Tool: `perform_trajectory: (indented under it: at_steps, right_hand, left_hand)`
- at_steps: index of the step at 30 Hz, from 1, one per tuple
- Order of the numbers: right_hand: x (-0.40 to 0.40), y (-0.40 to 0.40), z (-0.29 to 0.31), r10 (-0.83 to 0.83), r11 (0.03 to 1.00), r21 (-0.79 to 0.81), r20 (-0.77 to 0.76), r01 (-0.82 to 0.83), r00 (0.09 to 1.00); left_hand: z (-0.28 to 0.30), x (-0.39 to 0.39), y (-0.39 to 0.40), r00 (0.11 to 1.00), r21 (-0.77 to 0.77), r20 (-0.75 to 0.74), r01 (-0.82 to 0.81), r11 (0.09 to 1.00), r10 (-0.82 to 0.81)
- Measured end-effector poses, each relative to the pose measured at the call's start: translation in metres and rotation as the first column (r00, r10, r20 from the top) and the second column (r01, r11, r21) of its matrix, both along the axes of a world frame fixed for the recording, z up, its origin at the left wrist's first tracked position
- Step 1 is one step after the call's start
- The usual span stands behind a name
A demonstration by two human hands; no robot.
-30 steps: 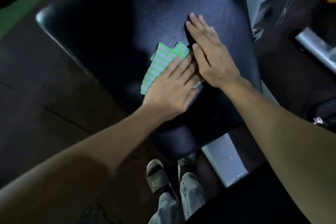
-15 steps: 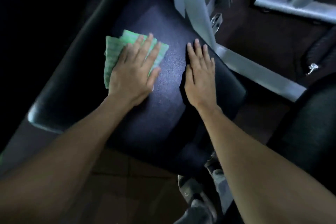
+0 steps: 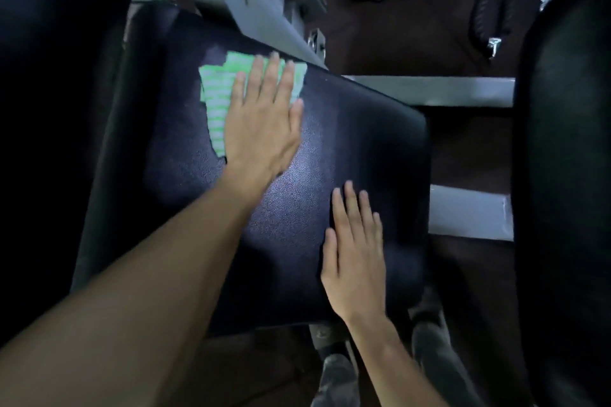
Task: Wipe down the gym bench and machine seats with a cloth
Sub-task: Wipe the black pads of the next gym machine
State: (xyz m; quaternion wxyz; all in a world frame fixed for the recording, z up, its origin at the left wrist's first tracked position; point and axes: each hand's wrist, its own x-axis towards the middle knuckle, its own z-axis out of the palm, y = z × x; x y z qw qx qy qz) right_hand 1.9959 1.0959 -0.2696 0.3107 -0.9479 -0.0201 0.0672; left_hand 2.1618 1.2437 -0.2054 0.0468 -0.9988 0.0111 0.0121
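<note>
The left hand (image 3: 261,122) lies flat and open on the green cloth (image 3: 216,99), pressing it on the seat (image 3: 363,129) in the upper middle of the frame, near the far edge by the grey frame (image 3: 251,6). The right hand (image 3: 355,258) rests open and empty on the seat, lower right, well apart from the cloth. The seat's long axis runs from upper left to lower right, so the unwiped part probably lies toward the right hand.
</note>
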Motion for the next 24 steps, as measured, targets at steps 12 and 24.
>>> perform_trajectory:
  at_steps: [12, 24]
  right_hand:
    - [-0.043, -0.067, -0.028, -0.388, 0.888, 0.249, -0.049, 0.387, 0.921]
    - [-0.044, -0.083, -0.016, -0.433, 0.776, 0.408, -0.211, 0.481, 0.876]
  left_hand:
    - [-0.047, -0.082, -0.104, 0.762, -0.121, -0.215, 0.6, 0.791, -0.611]
    - [-0.071, -0.039, -0.149, 0.848, -0.14, -0.097, 0.507, 0.85, -0.521]
